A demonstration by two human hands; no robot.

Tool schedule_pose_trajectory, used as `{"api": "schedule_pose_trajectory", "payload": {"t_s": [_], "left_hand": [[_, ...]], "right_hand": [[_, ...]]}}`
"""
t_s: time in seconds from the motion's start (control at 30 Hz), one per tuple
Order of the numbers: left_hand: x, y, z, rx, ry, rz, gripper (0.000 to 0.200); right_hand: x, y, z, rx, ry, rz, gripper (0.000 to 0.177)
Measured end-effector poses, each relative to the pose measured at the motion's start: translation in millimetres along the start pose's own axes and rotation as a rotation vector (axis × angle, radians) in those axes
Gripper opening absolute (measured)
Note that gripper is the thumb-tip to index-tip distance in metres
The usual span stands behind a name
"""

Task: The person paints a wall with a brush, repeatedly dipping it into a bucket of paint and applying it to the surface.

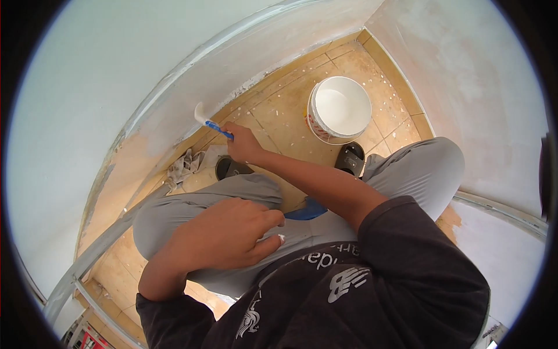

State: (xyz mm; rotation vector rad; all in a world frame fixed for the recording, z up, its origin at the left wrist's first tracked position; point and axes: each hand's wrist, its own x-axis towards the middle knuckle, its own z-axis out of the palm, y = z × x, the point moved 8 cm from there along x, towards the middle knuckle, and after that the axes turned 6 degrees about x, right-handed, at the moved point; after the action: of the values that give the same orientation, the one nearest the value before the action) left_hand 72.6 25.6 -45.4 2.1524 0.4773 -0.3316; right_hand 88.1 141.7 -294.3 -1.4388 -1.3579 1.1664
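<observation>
My right hand [242,143] is wrapped round the blue handle of a paintbrush [218,128]. White paint covers the brush head, which points up and left and overlaps the lower part of the wall [192,99]. Over my left thigh, my left hand [229,230] hangs loosely curled, thumb and forefinger apart. A small white spot shows at its fingertips. Beyond my right forearm stands a white bucket [340,110] of white paint, set on the floor between my feet and the corner.
Paint-specked tan tiles [279,116] cover the floor, with a tile skirting along the walls. Crumpled cloth or paper [185,167] lies by my left shoe [231,167]. A grey rail [110,235] runs at lower left. Something blue [308,209] shows between my legs.
</observation>
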Motion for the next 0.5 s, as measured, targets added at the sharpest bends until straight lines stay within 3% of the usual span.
{"api": "schedule_pose_trajectory", "payload": {"t_s": [0.07,0.17,0.3,0.43,0.5], "left_hand": [[0,0,-3,0.009,0.075,0.034,0.025],[0,-4,-8,-0.029,0.026,-0.026,0.028],[3,-16,-1,-0.095,-0.089,-0.12,0.031],[10,-11,-1,-0.057,-0.106,-0.107,0.031],[14,-9,-2,-0.041,-0.079,-0.065,0.029]], "right_hand": [[0,-18,18,0.014,-0.134,-0.048,0.026],[34,-12,-14,-0.05,-0.051,-0.117,0.027],[67,-5,-127,-0.267,-0.016,-0.022,0.027],[82,14,-247,-0.363,0.237,-0.009,0.024],[84,25,-302,-0.365,0.37,0.117,0.022]]}}
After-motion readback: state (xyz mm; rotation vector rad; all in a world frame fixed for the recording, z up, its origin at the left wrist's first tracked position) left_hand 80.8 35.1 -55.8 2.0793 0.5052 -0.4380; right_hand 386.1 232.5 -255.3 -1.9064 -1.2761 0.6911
